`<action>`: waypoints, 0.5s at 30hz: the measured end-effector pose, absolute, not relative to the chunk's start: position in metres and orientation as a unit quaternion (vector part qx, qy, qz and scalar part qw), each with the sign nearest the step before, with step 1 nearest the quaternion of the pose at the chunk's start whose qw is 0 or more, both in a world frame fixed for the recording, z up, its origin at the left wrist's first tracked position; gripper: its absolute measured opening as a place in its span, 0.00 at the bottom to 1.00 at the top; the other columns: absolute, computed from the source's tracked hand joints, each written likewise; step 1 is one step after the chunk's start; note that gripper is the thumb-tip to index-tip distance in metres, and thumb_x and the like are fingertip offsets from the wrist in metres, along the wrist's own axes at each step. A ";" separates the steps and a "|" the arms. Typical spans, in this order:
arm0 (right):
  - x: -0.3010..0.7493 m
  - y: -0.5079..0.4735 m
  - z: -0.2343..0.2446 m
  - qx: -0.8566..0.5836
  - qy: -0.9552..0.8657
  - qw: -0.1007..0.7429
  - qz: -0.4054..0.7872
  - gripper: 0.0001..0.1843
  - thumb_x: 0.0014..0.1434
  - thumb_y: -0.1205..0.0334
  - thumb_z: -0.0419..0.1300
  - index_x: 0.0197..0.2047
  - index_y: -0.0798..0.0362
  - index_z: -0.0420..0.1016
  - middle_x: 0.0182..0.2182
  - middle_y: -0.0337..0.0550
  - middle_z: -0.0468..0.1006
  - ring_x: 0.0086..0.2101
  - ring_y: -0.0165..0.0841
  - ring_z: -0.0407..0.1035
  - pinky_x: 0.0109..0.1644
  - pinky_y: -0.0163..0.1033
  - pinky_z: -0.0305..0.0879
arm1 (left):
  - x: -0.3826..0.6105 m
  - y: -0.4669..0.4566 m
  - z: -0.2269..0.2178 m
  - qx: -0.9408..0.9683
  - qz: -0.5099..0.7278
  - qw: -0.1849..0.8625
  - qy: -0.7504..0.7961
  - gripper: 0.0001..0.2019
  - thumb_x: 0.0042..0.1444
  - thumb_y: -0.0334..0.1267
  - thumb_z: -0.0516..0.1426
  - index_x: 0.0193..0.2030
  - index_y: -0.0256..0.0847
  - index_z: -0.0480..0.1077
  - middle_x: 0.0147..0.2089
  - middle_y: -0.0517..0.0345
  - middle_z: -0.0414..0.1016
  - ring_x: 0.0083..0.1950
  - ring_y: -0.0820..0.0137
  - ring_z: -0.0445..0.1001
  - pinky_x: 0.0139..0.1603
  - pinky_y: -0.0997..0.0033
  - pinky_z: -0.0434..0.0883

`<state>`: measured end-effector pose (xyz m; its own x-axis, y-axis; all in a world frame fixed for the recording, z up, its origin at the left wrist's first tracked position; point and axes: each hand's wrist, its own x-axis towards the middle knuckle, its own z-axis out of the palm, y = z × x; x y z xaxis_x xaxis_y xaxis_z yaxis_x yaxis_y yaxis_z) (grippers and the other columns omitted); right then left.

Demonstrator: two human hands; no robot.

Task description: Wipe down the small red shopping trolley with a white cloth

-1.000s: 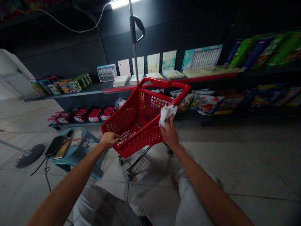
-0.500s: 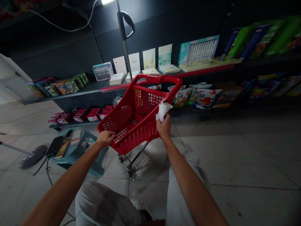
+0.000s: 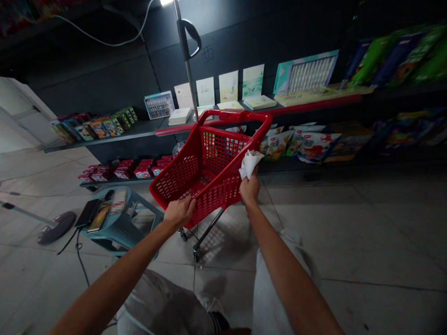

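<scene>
Moved along the rim since the earlier frame, the left hand [image 3: 179, 213] now sits further right on the near edge of the red plastic shopping cart [image 3: 180, 176], and the cart stands a little further right in the view. That hand is closed, its fingers curled over the basket's rim. The right hand [image 3: 249, 190] is closed too, pressing a crumpled white cloth [image 3: 250, 163] against the cart's right rim, with the cloth bunched above the knuckles. The cart stands straight ahead of the person, between the two hands, on its wheels on the tile floor [image 3: 350, 221], with its far handle pointing toward the shelves.

Grey trousers [image 3: 166, 311] show below the arms. Left of the cart stands a teal plastic stool [image 3: 120, 234] carrying a black phone [image 3: 88, 212] and a flat booklet [image 3: 99, 217] beside a blurred label. Further left lie a round black stand base [image 3: 57, 227] and a black cable [image 3: 79, 255]. Behind the cart, dark shelves [image 3: 108, 140] hold pale cards [image 3: 228, 86], colourful boxes [image 3: 97, 129], red boxes [image 3: 130, 170] and printed snack bags [image 3: 281, 145]. A metal pole with a black handle [image 3: 185, 39] rises behind the cart.
</scene>
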<state>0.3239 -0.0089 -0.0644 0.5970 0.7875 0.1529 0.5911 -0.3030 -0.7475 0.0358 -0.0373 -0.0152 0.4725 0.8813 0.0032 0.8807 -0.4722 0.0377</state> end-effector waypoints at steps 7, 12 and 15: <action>0.259 -0.022 -0.082 -0.752 -0.525 0.360 0.171 0.38 0.67 0.64 0.40 0.78 0.68 0.48 0.60 0.66 0.76 0.58 0.43 0.73 0.59 0.41 0.69 | 0.037 -0.023 -0.023 0.872 0.040 0.028 0.487 0.25 0.76 0.51 0.38 0.45 0.44 0.72 0.45 0.50 0.82 0.45 0.63 0.80 0.46 0.65 0.68; 0.203 -0.055 -0.103 -0.675 -0.593 0.384 0.212 0.37 0.67 0.69 0.43 0.78 0.63 0.51 0.63 0.61 0.74 0.61 0.43 0.71 0.62 0.42 0.68 | 0.038 -0.015 -0.020 0.867 0.047 0.018 0.495 0.26 0.76 0.52 0.37 0.47 0.44 0.73 0.46 0.50 0.83 0.46 0.62 0.81 0.45 0.65 0.68; 0.176 -0.077 -0.115 -0.628 -0.637 0.389 0.219 0.40 0.62 0.74 0.47 0.78 0.58 0.52 0.66 0.57 0.71 0.64 0.42 0.68 0.66 0.43 0.66 | 0.038 -0.011 -0.019 0.867 0.039 0.019 0.497 0.24 0.75 0.52 0.40 0.49 0.44 0.74 0.47 0.49 0.83 0.47 0.61 0.81 0.44 0.65 0.67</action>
